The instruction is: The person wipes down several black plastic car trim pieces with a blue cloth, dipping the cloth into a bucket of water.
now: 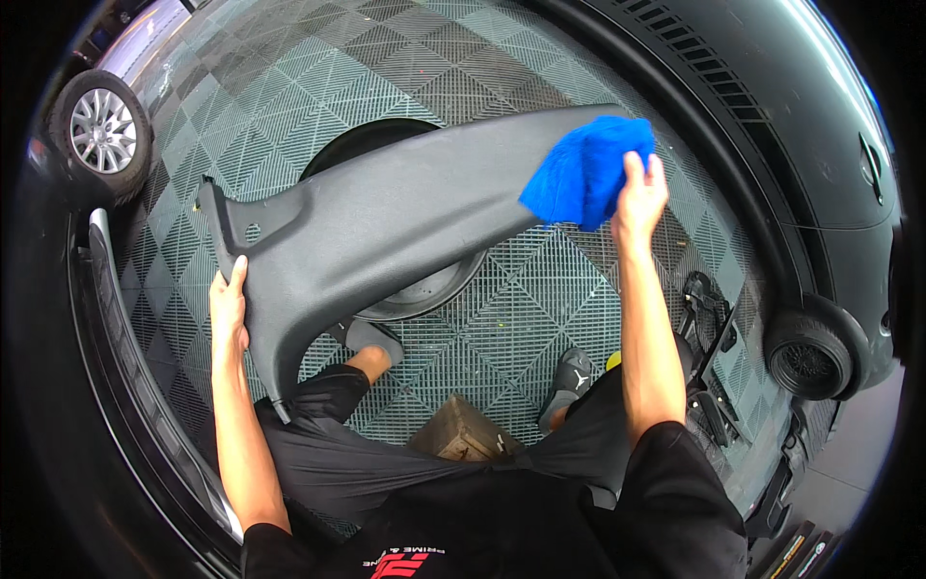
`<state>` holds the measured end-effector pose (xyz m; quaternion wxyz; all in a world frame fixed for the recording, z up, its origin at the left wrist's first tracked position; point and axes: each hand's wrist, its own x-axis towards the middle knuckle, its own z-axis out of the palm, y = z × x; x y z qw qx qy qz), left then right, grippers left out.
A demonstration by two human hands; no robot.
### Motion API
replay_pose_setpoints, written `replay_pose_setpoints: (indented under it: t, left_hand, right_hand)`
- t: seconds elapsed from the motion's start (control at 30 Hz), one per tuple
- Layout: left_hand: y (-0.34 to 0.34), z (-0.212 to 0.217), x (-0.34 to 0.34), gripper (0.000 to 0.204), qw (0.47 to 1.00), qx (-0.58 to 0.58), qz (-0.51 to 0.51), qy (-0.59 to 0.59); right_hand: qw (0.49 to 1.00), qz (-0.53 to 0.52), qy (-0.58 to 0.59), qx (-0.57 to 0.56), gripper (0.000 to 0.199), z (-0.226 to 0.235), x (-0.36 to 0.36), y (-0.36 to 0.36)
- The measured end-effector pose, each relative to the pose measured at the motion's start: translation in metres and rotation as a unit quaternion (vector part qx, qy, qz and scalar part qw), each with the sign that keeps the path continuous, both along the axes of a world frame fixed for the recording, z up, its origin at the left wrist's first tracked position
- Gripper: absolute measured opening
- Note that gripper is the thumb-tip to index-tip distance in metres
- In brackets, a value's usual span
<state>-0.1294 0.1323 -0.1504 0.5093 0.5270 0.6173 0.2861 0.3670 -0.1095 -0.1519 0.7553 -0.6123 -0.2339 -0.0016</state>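
Note:
A long dark-grey plastic car trim panel [376, 207] stretches across in front of me, its wide end low on the left near my lap. My left hand [230, 307] grips the panel's left edge, thumb on top, close to a small round hole. At the far right end, my right hand [640, 198] is closed on a bright blue cloth [588, 174]. The cloth lies draped over the panel's narrow end and hides part of it. Under the panel, a round black tub or bucket [415, 299] shows in part.
Dark cars flank me: a body panel [810, 125] with a wheel [810, 357] on the right, another wheel [101, 133] at upper left. Black plastic parts [709, 357] lie right of my foot. A brown box-like seat [463, 431] is beneath me on the grey grid-tile floor [521, 333].

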Motion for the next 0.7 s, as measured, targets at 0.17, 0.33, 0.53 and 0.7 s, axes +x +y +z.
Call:
replay_pose_setpoints:
  t: [0.17, 0.33, 0.53, 0.7]
  left_hand:
    - [-0.01, 0.015, 0.004, 0.059, 0.998, 0.019, -0.037, 0.043]
    - [-0.002, 0.007, 0.001, 0.06, 0.997, 0.024, -0.058, 0.044]
    - [0.003, 0.005, -0.001, 0.065, 0.997, 0.002, -0.061, 0.043]
    - [-0.005, 0.018, 0.011, 0.065, 0.997, -0.001, -0.056, 0.053]
  right_hand:
    - [0.952, 0.141, -0.171, -0.213, 0.032, 0.059, -0.112, 0.032]
    - [0.795, 0.296, -0.426, -0.315, 0.055, 0.003, -0.21, 0.072]
    - [0.811, 0.208, -0.422, -0.349, 0.04, -0.014, -0.124, 0.043]
    - [0.866, -0.032, -0.293, -0.405, 0.041, -0.033, 0.045, -0.011]
